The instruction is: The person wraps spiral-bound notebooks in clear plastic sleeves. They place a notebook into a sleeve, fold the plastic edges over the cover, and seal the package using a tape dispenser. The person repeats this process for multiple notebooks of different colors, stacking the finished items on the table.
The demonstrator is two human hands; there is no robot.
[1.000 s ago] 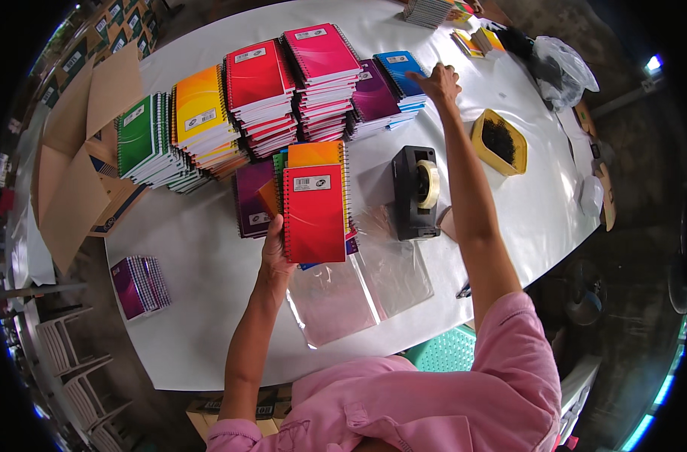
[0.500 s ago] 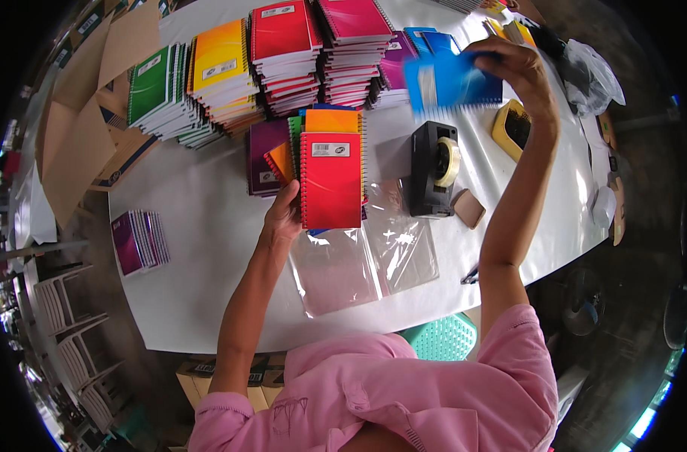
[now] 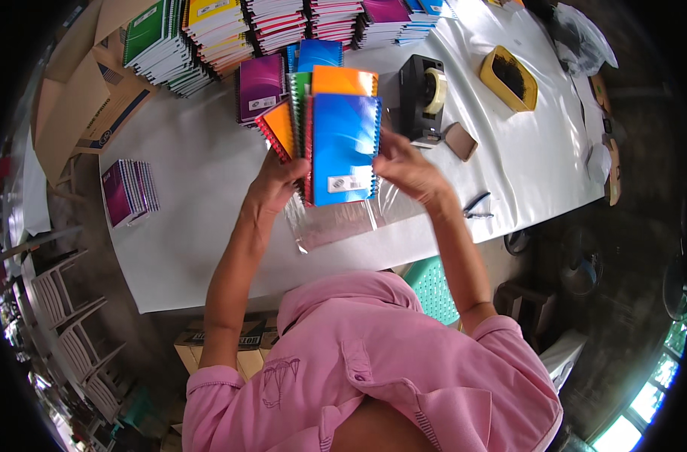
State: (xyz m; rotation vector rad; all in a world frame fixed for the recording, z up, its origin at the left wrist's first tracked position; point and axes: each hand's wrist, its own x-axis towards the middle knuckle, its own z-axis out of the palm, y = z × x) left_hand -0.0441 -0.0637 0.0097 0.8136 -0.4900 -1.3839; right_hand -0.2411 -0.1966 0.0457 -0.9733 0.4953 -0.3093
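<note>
A fanned stack of spiral notebooks (image 3: 336, 135) is held up over the white table (image 3: 185, 226), with a blue notebook (image 3: 345, 147) on top and orange, green and red ones showing behind it. My left hand (image 3: 277, 181) grips the stack at its lower left edge. My right hand (image 3: 407, 167) holds the blue notebook's right side. Clear plastic sleeves (image 3: 336, 218) lie on the table under the stack. A purple notebook (image 3: 259, 87) lies flat just beyond my left hand.
Piles of coloured notebooks (image 3: 230, 34) line the far edge. A black tape dispenser (image 3: 422, 94), a yellow tray (image 3: 509, 77), a small brown pad (image 3: 460, 141) and pliers (image 3: 477, 205) sit right. A small purple notebook pile (image 3: 129, 192) and cardboard boxes (image 3: 80, 98) are left.
My right hand took a blue notebook from the far pile, carried it back and laid it on top of the stack in my left hand. The view tilted down.
</note>
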